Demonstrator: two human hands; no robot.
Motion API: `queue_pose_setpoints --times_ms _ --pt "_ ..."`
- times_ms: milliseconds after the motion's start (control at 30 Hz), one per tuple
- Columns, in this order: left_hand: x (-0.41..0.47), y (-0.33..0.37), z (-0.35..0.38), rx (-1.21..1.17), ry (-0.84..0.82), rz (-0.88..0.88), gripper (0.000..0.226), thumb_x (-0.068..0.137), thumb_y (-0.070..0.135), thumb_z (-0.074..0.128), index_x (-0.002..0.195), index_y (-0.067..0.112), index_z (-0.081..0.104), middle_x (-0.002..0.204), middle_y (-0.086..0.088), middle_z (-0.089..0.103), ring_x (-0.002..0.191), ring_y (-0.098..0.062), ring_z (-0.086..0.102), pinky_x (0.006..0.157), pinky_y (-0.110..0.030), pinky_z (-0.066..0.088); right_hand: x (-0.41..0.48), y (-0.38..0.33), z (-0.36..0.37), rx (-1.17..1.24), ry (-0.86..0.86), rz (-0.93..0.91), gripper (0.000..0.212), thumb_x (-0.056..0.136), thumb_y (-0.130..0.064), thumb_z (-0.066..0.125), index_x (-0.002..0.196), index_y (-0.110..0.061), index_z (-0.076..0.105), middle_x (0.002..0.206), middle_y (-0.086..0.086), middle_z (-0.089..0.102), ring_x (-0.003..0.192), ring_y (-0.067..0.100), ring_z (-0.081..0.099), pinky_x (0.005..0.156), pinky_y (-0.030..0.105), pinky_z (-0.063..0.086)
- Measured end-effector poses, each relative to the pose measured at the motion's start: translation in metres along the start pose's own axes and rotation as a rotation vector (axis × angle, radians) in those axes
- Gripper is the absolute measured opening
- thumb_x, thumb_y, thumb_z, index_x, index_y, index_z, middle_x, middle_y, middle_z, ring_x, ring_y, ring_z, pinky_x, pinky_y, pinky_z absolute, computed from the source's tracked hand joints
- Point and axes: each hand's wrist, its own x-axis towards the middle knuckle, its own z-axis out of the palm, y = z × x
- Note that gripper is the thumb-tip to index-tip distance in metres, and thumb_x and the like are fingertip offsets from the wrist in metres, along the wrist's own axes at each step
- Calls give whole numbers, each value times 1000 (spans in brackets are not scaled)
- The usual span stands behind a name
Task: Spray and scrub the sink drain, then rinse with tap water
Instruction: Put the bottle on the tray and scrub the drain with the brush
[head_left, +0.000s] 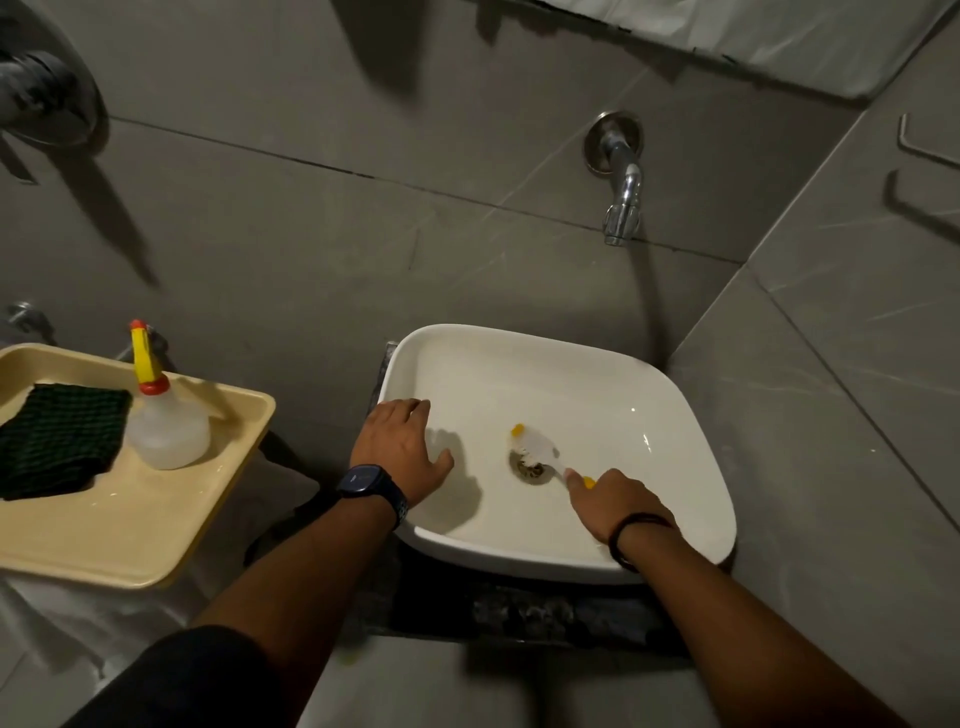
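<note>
A white square sink (675, 415) stands against the grey wall, with a round metal drain (531, 470) in its middle. My right hand (613, 501) grips a yellow-handled scrub brush (532, 444); its white bristles lie over the far edge of the drain. My left hand (402, 447), with a dark watch on the wrist, rests flat on the sink's left rim with fingers spread. A chrome tap (623, 197) juts from the wall above the sink; no water shows. A clear spray bottle (163, 415) with a yellow and red nozzle stands on a tray at the left.
The cream tray (130, 530) sits left of the sink and also holds a folded dark green cloth (60, 439). Grey tiled walls close in behind and on the right. A dark stone counter edge (530, 613) runs under the sink's front.
</note>
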Motion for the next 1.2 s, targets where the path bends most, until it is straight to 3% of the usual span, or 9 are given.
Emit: queue_pose_setpoints --times_ms 167,267,367,533,667,800,967,1100,1200 --pt "0 -1 1 4 18 2 68 76 46 60 131 8 45 130 -12 53 120 -30 45 107 -41 30 11 -13 11 78 -251 -87 63 75 -79 34 76 -18 52 76 6 58 67 24 55 63 31 41" --pt "0 -1 2 5 18 -4 69 76 46 60 132 9 44 131 -11 53 121 -29 44 108 -40 29 23 -11 6 -16 -9 -31 77 80 -76 29 107 -12 61 110 15 66 99 33 61 82 39 46" --pt "0 7 2 -16 20 10 69 75 45 61 131 8 44 131 -11 53 121 -29 44 107 -40 29 28 12 -13 14 93 124 72 87 -65 33 121 -6 57 121 19 62 107 37 58 87 41 45" --pt "4 12 -3 3 -5 14 70 76 46 60 133 9 43 132 -10 52 122 -28 43 108 -40 28 15 43 -28 -111 -32 46 78 82 -75 28 114 -10 58 114 15 65 93 32 60 75 36 43" --pt "-1 -2 -1 23 -18 -23 70 75 45 62 132 8 43 131 -12 52 121 -30 43 107 -41 29 7 48 -25 -75 -90 117 77 86 -68 34 126 -4 52 128 19 59 112 34 57 85 36 42" --pt "-1 1 -3 36 -33 -6 72 75 47 61 133 9 42 133 -12 51 122 -30 43 107 -41 28 -15 25 -13 -44 -291 -45 87 77 -78 37 121 -5 55 125 18 61 109 32 58 85 34 43" --pt "0 0 0 19 -25 0 72 75 47 61 132 9 43 131 -12 52 121 -30 43 107 -42 30 -9 -21 3 -70 -102 -70 81 75 -81 28 104 -13 61 108 12 67 94 31 61 74 36 44" --pt "2 -3 3 23 -16 -1 72 74 48 60 133 11 42 132 -10 52 122 -29 43 107 -41 30 8 -8 -7 -39 65 105 75 84 -72 27 117 -11 59 119 15 64 106 34 59 84 40 44" --pt "2 -4 5 27 -21 -13 72 74 48 61 133 11 42 132 -10 52 123 -29 43 108 -42 30 13 19 -19 5 31 212 69 88 -63 34 122 -8 57 123 17 62 108 35 58 86 39 43"
